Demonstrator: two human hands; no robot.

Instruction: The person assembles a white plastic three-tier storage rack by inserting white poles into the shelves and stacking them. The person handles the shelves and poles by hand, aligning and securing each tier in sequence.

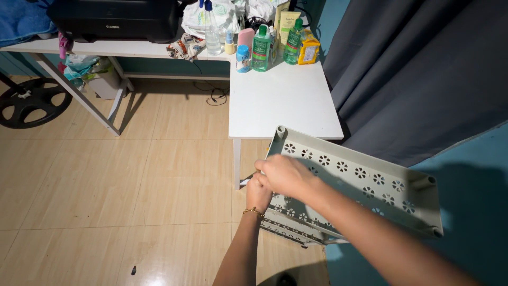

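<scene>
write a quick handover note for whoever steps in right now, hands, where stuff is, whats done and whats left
Left hand: gold bracelet at the wrist, gripping the near edge of the pale grey plastic tray with flower-shaped cutouts; what its fingers close on is hidden.
Right hand: reaches across, laid over the left hand at the same edge.
Tray: tilted, held off the tan tiled floor, beside the white L-shaped desk; corner sockets are bare.
Green bottles and other toiletries stand at the desk's far corner.
Done: tray in hand. Left: unclear; no posts or other parts show.

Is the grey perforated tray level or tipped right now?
Tipped. The grey perforated tray slants, its long edges running diagonally, as both hands, left hand and right hand, grip its near edge.
</scene>
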